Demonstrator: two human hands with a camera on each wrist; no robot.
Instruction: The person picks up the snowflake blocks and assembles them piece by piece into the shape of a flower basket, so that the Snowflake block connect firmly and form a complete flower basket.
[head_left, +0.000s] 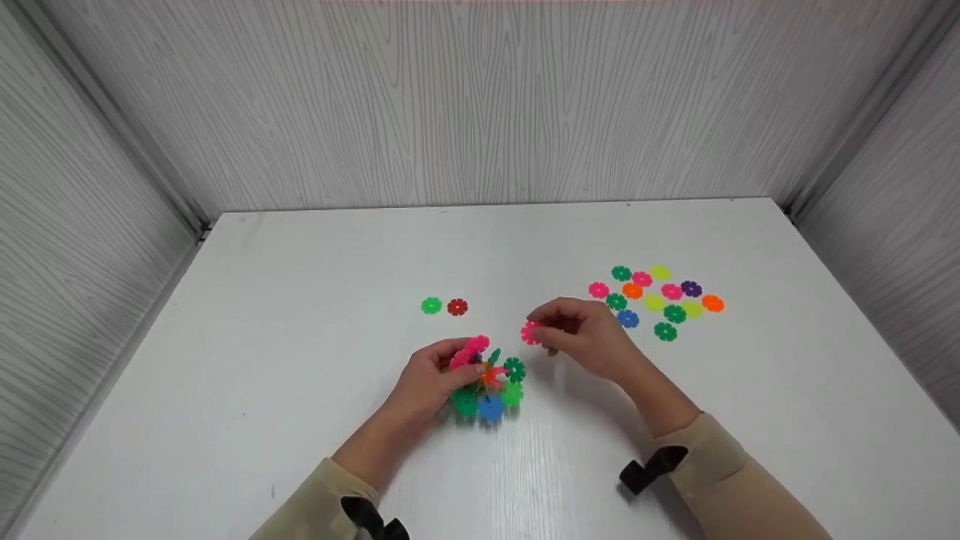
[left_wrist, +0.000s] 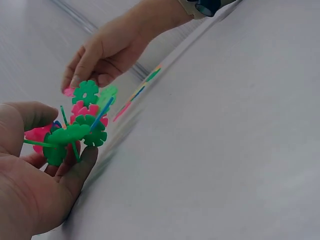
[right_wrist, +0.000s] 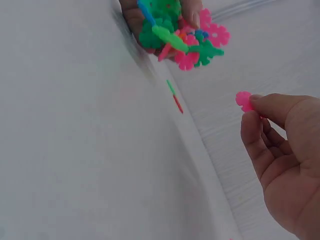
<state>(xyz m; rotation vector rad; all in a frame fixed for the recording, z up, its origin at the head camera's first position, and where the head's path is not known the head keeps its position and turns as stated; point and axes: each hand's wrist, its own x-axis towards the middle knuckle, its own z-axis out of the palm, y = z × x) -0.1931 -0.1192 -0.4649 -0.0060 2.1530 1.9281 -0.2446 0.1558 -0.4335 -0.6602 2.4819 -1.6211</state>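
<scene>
My left hand [head_left: 433,382] grips a cluster of interlocked snowflake discs [head_left: 490,407] in green, pink, blue and orange. In the left wrist view, thumb and fingers curl round the near side of this cluster [left_wrist: 70,134], and its discs stick out at many angles. Between thumb and fingertips my right hand [head_left: 589,335] pinches one pink snowflake disc [head_left: 529,332], just right of the cluster. A gap separates that pink disc [right_wrist: 243,100] from the cluster [right_wrist: 185,42] in the right wrist view.
A light green disc [head_left: 431,305] and a red disc [head_left: 457,307] lie beyond the left hand. Several loose discs [head_left: 674,313] in mixed colours are spread past the right hand. Wood-patterned panels [head_left: 480,105] border the white table [head_left: 300,262] at the back and sides.
</scene>
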